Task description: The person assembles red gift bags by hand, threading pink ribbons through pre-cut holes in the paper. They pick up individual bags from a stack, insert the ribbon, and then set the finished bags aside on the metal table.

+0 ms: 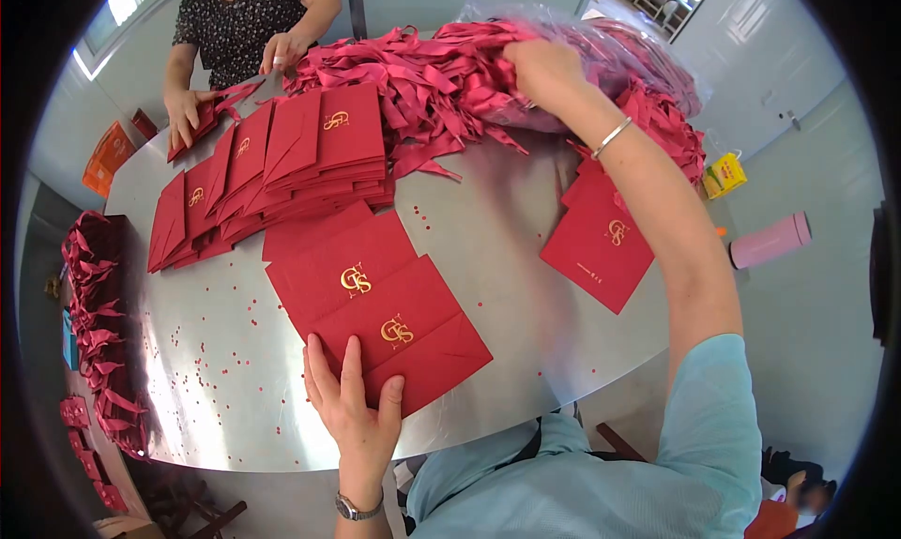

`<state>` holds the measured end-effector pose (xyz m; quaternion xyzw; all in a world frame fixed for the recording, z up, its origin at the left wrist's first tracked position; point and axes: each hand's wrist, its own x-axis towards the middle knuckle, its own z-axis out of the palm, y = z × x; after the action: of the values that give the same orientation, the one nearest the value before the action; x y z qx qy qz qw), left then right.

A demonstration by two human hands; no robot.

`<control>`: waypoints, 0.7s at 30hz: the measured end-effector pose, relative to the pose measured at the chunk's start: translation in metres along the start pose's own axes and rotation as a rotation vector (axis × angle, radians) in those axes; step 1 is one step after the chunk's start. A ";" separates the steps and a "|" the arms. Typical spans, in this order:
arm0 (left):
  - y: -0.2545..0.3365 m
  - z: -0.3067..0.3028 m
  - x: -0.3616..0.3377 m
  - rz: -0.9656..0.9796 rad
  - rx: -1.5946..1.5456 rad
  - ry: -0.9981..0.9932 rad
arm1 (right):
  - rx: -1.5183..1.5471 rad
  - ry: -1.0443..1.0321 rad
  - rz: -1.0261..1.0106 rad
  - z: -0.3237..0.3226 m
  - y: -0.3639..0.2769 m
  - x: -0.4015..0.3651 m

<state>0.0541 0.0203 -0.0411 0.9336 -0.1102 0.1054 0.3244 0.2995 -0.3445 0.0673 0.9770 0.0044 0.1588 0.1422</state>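
Note:
My left hand [354, 403] lies with its fingers spread on the near edge of some red envelope-like bags [413, 300] with gold lettering, fanned over one another. My right hand [544, 73] reaches into the big heap of red ribbons [394, 79] at the back of the table; its fingertips are bent at the ribbons, and exactly what they pinch is hard to make out. Below my right forearm, more red bags [601, 243] lie on the table. Stacks of similar bags [324, 145] stand at the back left.
A co-worker [244, 32] across the metal table [450, 351] handles a red bag and ribbon. Clear plastic [648, 56] covers part of the heap. Bags with ribbons [99, 333] line the left side. A pink bottle [771, 241] and yellow packet [725, 175] are at the right.

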 end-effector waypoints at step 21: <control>-0.002 0.002 -0.004 0.022 -0.028 0.042 | 0.423 -0.124 -0.262 -0.035 -0.092 -0.224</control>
<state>0.0513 0.0211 -0.0442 0.9252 -0.1153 0.1270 0.3384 0.0792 -0.2585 0.0047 0.9840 0.1556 0.0741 -0.0460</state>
